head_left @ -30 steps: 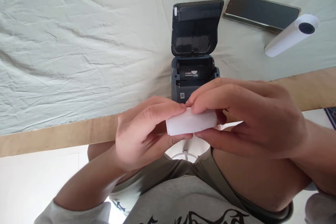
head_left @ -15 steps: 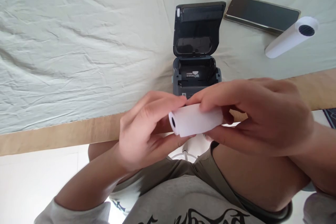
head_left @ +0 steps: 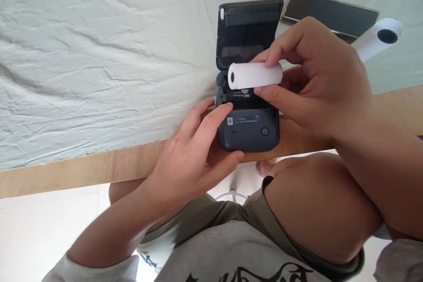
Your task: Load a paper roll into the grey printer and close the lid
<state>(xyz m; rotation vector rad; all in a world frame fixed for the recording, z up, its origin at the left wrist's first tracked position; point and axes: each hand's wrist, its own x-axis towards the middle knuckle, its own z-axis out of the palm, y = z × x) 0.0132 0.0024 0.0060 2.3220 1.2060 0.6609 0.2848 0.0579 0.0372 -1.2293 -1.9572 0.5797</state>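
Observation:
A small dark grey printer [head_left: 248, 130] stands at the table's near edge with its lid [head_left: 248, 31] swung up and its paper bay uncovered. My right hand [head_left: 317, 79] pinches a short white paper roll [head_left: 254, 75] between thumb and fingers, holding it level just above the open bay. My left hand [head_left: 194, 150] grips the printer's left side and front corner, thumb under the front edge, fingers on top.
A pale green cloth [head_left: 99, 66] covers the wooden table [head_left: 82, 172]. Behind my right hand lie a dark phone [head_left: 333, 11] and a longer white roll [head_left: 378, 37]. My knees and a white floor show below the table edge.
Both hands held the roll near my lap before. The right hand has since carried it up over the printer's bay, and the left hand has let go and taken hold of the printer.

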